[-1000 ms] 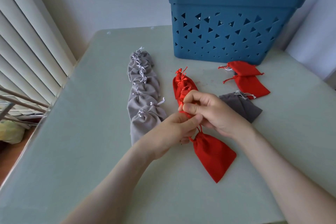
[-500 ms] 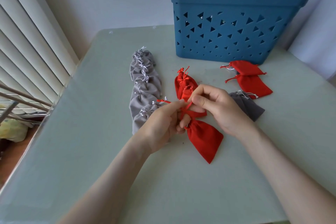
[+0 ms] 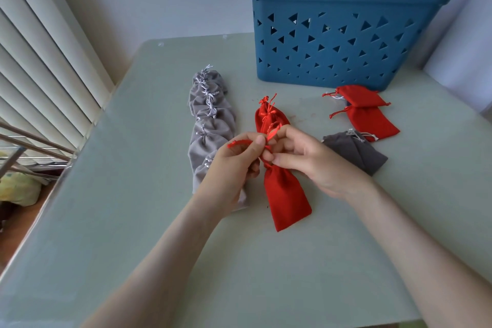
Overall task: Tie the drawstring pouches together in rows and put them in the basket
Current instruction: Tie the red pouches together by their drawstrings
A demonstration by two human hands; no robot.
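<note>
A row of red pouches (image 3: 269,120) lies mid-table, its nearest red pouch (image 3: 286,196) stretching toward me. My left hand (image 3: 234,165) pinches a red drawstring (image 3: 238,143) that sticks out to the left. My right hand (image 3: 306,157) pinches another loop of red cord at the pouch's neck, close against my left fingers. To the left lies a tied row of several grey pouches (image 3: 210,125). The blue basket (image 3: 343,34) stands at the back right.
Two loose red pouches (image 3: 367,112) and a dark grey pouch (image 3: 356,152) lie right of my hands, in front of the basket. The pale green table (image 3: 133,194) ends at window blinds (image 3: 40,61) on the left.
Both hands have kept working the red cords at the nearest pouch's neck. The left hand has drawn one cord end out to the left. The pouch has swung straighter toward me.
</note>
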